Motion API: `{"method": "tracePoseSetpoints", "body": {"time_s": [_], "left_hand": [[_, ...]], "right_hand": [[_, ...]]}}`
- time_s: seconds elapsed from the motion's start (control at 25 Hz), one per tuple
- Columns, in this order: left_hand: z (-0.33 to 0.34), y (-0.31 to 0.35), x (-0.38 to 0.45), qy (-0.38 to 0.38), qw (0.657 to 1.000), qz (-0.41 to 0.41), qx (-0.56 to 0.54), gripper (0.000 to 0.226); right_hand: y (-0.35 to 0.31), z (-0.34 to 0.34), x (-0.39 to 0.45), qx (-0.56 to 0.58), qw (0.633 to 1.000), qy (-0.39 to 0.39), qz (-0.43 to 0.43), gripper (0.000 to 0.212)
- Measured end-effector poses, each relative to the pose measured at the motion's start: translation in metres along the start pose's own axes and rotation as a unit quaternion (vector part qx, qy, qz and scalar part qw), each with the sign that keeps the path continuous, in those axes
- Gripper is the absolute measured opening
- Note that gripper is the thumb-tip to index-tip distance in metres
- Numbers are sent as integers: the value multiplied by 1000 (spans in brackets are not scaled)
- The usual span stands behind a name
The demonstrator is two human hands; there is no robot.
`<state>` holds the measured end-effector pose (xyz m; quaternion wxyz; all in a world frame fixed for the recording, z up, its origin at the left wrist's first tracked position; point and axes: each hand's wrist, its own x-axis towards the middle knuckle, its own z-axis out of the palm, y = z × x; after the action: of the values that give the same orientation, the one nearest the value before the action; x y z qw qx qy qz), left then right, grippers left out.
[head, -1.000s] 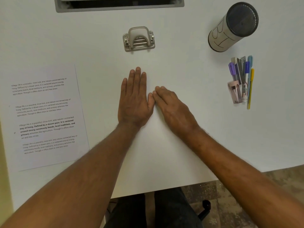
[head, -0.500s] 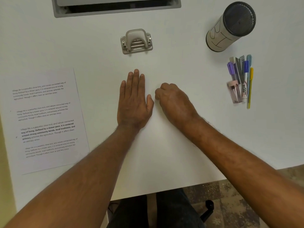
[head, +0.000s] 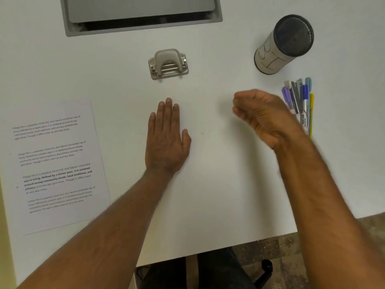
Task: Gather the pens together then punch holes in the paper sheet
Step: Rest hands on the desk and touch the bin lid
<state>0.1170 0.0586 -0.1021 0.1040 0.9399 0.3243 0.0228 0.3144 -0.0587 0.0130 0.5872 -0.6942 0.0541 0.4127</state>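
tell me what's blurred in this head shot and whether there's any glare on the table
In the head view, the right hand and its forearm are smeared by motion blur, fingers indistinct; the left hand, the hole punch and the pens are sharp. The white table is evenly lit with no glare, shadows soft and faint; the small print on the paper sheet is soft.
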Motion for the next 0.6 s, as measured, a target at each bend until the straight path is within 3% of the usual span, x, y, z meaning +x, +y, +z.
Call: {"method": "tracePoseSetpoints", "body": {"time_s": [0.08,0.16,0.32,0.6], "left_hand": [[1,-1,-1,3,1000,1,1,68],[1,-1,-1,6,1000,2,0,68],[1,0,0,12,1000,2,1,68],[-1,0,0,4,1000,1,2,68]], "right_hand": [[-34,-17,6,23,997,32,-62,23],[-67,-33,17,-53,982,94,-154,21],[-99,-52,55,-365,866,231,-251,22],[-101,-57,88,-496,791,212,-291,17]]}}
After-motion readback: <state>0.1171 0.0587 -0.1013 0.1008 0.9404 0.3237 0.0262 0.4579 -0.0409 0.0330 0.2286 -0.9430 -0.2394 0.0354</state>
